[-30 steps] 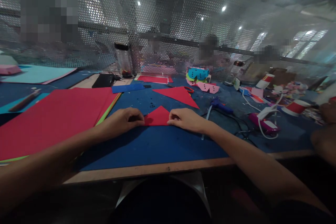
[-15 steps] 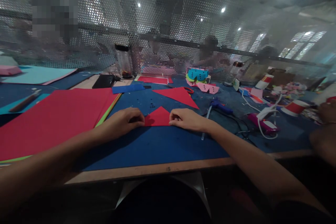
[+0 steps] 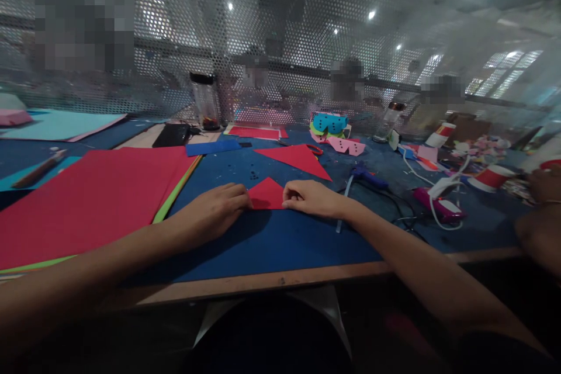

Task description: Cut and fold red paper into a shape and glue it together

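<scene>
A small red paper triangle lies on the blue table mat in front of me, its point facing away and a straight edge toward me. My right hand pinches its right corner between thumb and fingertips. Over the left corner, my left hand has its fingers bent and pressed together on the paper; its thumb is mostly hidden. Behind them rests a larger red paper piece, with the red handle of scissors partly showing beyond it.
Left of me is a stack of red sheets. A blue glue gun with cords, a magenta device and paper cups stand right. Pink and blue cutouts sit near the perforated screen. Another person's arm is at far right.
My left hand has slid right and now covers more of the triangle's left corner. My right hand keeps its place at the right corner.
</scene>
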Demonstrator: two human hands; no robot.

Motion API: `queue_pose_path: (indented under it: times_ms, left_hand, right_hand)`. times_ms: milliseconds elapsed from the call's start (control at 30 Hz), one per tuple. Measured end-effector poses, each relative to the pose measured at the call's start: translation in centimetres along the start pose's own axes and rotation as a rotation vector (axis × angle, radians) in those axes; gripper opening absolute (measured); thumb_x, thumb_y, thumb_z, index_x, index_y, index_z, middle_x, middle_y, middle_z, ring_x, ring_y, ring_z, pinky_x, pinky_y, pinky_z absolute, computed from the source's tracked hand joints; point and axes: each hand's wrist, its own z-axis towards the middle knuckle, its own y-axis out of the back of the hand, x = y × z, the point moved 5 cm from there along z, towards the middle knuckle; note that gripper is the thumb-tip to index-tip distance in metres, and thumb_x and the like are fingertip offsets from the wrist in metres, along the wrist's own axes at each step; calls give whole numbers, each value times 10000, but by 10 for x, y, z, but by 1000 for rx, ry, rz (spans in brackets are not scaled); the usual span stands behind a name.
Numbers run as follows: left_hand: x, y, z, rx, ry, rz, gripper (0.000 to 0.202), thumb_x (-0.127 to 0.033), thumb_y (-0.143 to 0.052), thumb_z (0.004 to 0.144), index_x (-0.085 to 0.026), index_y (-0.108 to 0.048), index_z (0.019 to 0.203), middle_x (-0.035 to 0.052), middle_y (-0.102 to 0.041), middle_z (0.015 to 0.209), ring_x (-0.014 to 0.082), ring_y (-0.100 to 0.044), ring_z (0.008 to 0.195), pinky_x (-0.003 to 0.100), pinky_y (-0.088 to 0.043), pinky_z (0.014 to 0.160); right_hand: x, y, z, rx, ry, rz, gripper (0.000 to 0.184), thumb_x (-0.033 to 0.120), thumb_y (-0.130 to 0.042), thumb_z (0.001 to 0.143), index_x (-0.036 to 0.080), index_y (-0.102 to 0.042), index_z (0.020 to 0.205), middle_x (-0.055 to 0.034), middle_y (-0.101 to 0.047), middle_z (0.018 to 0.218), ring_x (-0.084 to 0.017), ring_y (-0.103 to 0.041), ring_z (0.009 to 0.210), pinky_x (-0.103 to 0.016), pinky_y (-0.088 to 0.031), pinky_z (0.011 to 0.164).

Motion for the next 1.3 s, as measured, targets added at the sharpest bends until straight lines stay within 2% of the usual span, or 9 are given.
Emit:
queue_pose_path:
  times_ms: [100, 267, 533, 733, 1033, 1300]
  left_hand:
    - [-7, -6, 14, 42, -34, 32, 256, -140, -394, 1036, -174, -647, 1058, 77, -659, 1018, 212, -643, 935, 333, -507, 825]
    - [-14, -16, 30, -21, -92, 57, 230, -135, -420, 1033, -171, -647, 1024, 69, -659, 999, 202, -634, 920, 319, -504, 822]
    - [-15, -13, 26, -87, -93, 7, 220, -127, -451, 1027, -164, -666, 993, 63, -668, 974, 199, -638, 921, 300, -509, 810]
    - [-13, -14, 26, -118, -105, -21, 256, -114, -454, 1025, -191, -686, 1097, 62, -672, 1037, 189, -641, 970, 285, -514, 873]
    - [-11, -16, 24, -77, -81, -1, 319, -132, -451, 1022, -220, -724, 1161, 70, -684, 1077, 206, -648, 984, 318, -531, 865]
    - [-8, -18, 25, -65, -62, -29, 329, -139, -455, 1035, -251, -715, 1204, 60, -683, 1114, 202, -643, 1024, 310, -516, 891]
  right_hand:
    - [0, -1, 0, -8, 8, -5, 101, 272, -676, 944, 178, -645, 925, -14, -672, 892, -140, -568, 784, -254, -351, 682]
    - [1, -1, 0, -8, 9, -21, 50, 222, -660, 939, 176, -640, 932, -11, -663, 886, -135, -556, 772, -253, -343, 678]
    - [0, 2, -2, 15, 55, 4, 95, 264, -661, 931, 180, -626, 902, -16, -661, 881, -142, -557, 772, -255, -357, 682]
    - [0, 5, -6, 47, 75, 7, 56, 234, -641, 921, 178, -639, 919, -15, -656, 881, -143, -555, 772, -254, -365, 678]
    - [7, 11, -9, 24, 129, -15, 62, 174, -638, 896, 184, -596, 852, -9, -621, 871, -148, -538, 790, -257, -367, 688]
    - [1, 10, -7, 26, 148, 15, 21, 167, -643, 882, 183, -635, 871, -10, -647, 862, -152, -560, 795, -256, -382, 695]
